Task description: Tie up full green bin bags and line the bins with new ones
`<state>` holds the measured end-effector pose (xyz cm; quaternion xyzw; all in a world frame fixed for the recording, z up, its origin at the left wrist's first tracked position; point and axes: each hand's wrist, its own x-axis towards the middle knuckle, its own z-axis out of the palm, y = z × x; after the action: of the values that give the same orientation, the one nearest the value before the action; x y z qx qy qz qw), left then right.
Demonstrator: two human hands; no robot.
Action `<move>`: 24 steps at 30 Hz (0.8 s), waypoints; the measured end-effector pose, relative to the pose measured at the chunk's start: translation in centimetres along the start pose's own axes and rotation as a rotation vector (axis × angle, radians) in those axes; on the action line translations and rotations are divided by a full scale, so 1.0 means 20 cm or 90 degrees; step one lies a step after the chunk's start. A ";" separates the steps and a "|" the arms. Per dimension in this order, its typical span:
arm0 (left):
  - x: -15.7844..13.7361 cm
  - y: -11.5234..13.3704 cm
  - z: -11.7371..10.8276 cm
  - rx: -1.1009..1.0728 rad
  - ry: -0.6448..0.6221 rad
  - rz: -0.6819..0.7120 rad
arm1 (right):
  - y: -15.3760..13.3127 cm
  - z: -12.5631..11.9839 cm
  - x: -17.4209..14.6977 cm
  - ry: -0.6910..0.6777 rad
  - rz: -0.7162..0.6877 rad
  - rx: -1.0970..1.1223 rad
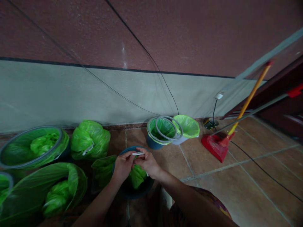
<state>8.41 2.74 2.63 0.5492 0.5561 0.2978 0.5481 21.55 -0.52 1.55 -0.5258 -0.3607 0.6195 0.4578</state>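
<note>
Both hands meet over a dark blue bucket (pixel 134 193), right in front of me. My left hand (pixel 123 165) pinches a white drawstring (pixel 138 153) at the gathered top of a green plastic bag (pixel 137 176). From the other side my right hand (pixel 148 163) is closed on the same drawstring, its fingertips close to those of the left. The bag hangs bunched below my fingers, inside the bucket. Whether the drawstring is knotted is hidden by the fingers.
Left of me stand a large green-lined bin (pixel 61 148), a tied green bag (pixel 91 138) and another lined bin (pixel 81 183). Near the wall are a blue bin (pixel 153 142) with loose grey rings and a pale lined bin (pixel 188 126). A red dustpan (pixel 215 148) and cables lie right.
</note>
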 end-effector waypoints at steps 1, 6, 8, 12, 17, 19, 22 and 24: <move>0.00 0.00 0.01 -0.013 0.005 -0.017 | 0.00 0.00 0.00 0.003 0.002 0.000; -0.02 0.00 0.02 -0.170 0.066 -0.158 | 0.00 0.00 -0.03 0.008 -0.123 -0.201; -0.02 0.00 0.01 -0.230 0.072 -0.213 | -0.01 0.00 -0.05 0.018 -0.206 -0.332; -0.02 -0.01 0.01 -0.260 0.060 -0.262 | -0.03 0.01 -0.08 0.016 -0.297 -0.474; 0.00 -0.03 0.00 -0.144 0.067 -0.144 | -0.02 0.01 -0.07 0.020 -0.300 -0.597; 0.01 -0.03 -0.02 -0.053 0.065 -0.072 | -0.02 0.01 -0.06 0.013 -0.273 -0.592; 0.05 -0.03 -0.05 0.096 0.043 0.028 | -0.04 -0.01 -0.04 -0.050 -0.200 -0.489; 0.06 -0.02 -0.05 0.129 0.017 0.046 | -0.05 -0.02 -0.03 -0.119 -0.098 -0.355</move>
<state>7.58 4.06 2.15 0.6178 0.5703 0.2669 0.4710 22.11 -0.71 2.63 -0.5432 -0.5963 0.5055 0.3064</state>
